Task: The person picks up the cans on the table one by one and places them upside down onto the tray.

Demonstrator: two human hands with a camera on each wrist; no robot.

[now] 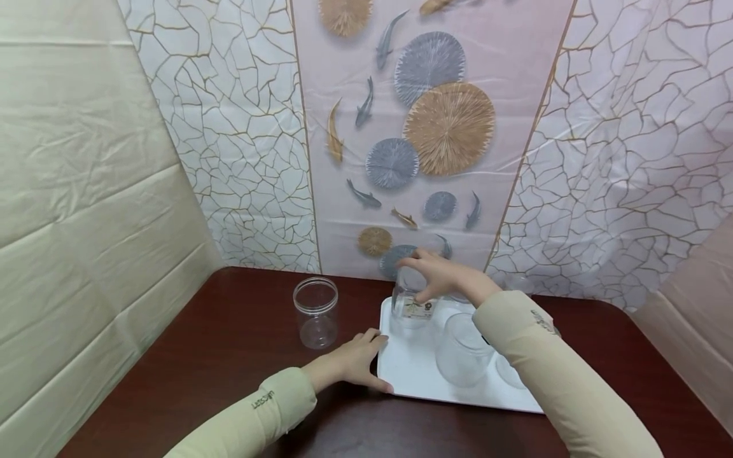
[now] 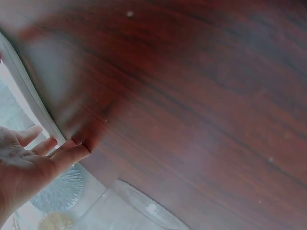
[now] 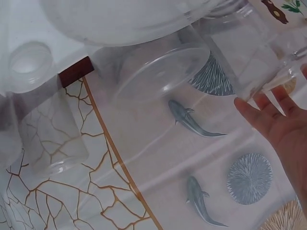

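Observation:
A white tray (image 1: 409, 366) bears several clear plastic jars. My left hand (image 1: 356, 357) rests at its left edge, thumb on the near corner and fingers spread along the side; in the left wrist view those fingers (image 2: 69, 155) lie fairly straight against the rim. At the tray's back left stands a clear jar with a printed label (image 1: 420, 310). My right hand (image 1: 441, 277) reaches over it and holds it near the top, thumb on the near side. The right wrist view shows its fingertips at the edge of this clear jar (image 3: 249, 52).
Another clear jar (image 1: 317, 321) stands on the dark red table (image 1: 240, 337), left of the tray. A wide round jar (image 1: 465, 356) sits mid-tray, and further jars are partly hidden by my right sleeve (image 1: 550, 356). A patterned backdrop (image 1: 355, 210) rises behind the table.

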